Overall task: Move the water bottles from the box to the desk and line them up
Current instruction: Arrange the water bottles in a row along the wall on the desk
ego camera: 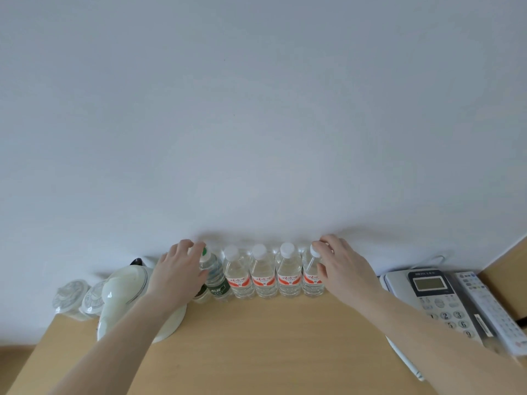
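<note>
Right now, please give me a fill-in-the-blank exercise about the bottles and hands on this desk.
1. The left hand holds the bottle with the ____ label.
2. The right hand holds the red-label bottle at the row's ____ end.
3. Between the two held bottles stand ____ red-label bottles.
4. Right of the row lies a ____ with number keys.

Missing words: green; right; three; telephone

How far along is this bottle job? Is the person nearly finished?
Nearly, by the look of it. A row of bottles already stands upright along the wall on the desk: four with red labels and at least one with a green label. The left hand holds the green-labelled end and the right hand the red-labelled bottle at the other end, seemingly straightening the line. The box is out of view, so any remaining bottles can't be judged.
</note>
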{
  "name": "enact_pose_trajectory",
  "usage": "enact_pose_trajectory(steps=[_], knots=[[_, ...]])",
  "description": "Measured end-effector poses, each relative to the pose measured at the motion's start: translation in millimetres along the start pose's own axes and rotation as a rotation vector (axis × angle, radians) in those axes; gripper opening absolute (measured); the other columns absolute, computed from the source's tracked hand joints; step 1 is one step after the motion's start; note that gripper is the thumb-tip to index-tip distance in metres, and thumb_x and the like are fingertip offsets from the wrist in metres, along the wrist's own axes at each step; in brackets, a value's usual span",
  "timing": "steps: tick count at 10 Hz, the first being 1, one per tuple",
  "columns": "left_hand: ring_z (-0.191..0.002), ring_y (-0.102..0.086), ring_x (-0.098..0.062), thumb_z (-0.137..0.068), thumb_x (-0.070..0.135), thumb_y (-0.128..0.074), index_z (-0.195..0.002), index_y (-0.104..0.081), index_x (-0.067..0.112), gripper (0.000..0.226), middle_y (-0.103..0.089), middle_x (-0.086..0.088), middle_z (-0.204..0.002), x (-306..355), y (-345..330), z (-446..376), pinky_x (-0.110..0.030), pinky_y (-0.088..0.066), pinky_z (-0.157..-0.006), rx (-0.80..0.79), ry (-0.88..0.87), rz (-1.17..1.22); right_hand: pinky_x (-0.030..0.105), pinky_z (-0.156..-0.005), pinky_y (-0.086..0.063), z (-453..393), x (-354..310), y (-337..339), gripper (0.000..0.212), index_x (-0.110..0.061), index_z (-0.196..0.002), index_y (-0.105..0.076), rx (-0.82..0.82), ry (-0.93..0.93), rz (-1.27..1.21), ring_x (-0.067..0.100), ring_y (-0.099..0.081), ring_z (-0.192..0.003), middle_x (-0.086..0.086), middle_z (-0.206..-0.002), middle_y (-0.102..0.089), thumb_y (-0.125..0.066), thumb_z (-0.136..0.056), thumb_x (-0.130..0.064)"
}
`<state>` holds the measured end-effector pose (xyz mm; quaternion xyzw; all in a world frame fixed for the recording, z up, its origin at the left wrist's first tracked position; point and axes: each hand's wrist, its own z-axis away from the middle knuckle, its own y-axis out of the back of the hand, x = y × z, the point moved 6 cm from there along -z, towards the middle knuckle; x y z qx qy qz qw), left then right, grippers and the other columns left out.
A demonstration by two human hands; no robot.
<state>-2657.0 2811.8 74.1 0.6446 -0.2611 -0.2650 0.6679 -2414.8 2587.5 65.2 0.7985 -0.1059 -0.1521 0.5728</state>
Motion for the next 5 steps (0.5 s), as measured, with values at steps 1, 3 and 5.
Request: enact_pose_trajectory(steps=[1,3,5], knots=[[-0.134,-0.044,-0.024,-0.097,0.031,-0.057,-0.147,-0.041,0.021,0.054,-0.047,-0.003,-0.143,-2.2,-5.2,7.4,-0.034,-0.039,-0.108,-0.025,0.016,0.056,0.024,-0.045,-0.033,3.9,2.7,-1.8,0.037,-0.010,-0.111,-0.067,0.019,-0.003,-0.040,0.025,-0.063,-0.088,0.005,-0.111,-0.061,-0.074,-0.074,-0.004],[-0.136,-0.043,-0.026,-0.096,0.029,-0.059,-0.149,-0.042,0.021,0.057,-0.045,-0.005,-0.145,6.1,-4.4,21.1,-0.036,-0.038,-0.111,-0.022,0.045,0.138,0.027,-0.051,-0.043,12.5,1.4,2.7,0.048,-0.012,-0.117,-0.067,0.020,-0.015,-0.056,0.027,-0.064,-0.097,0.006,-0.118,-0.062,-0.077,-0.070,-0.006],[-0.135,-0.045,-0.022,-0.095,0.035,-0.058,-0.146,-0.046,0.026,0.054,-0.044,0.000,-0.146,28.3,-19.8,59.0,-0.034,-0.037,-0.112,0.010,-0.065,0.177,0.042,-0.077,-0.056,34.5,-30.4,3.4,0.047,-0.010,-0.109,-0.070,0.050,-0.025,-0.021,0.032,-0.064,-0.107,0.009,-0.122,-0.063,-0.081,-0.063,-0.006]])
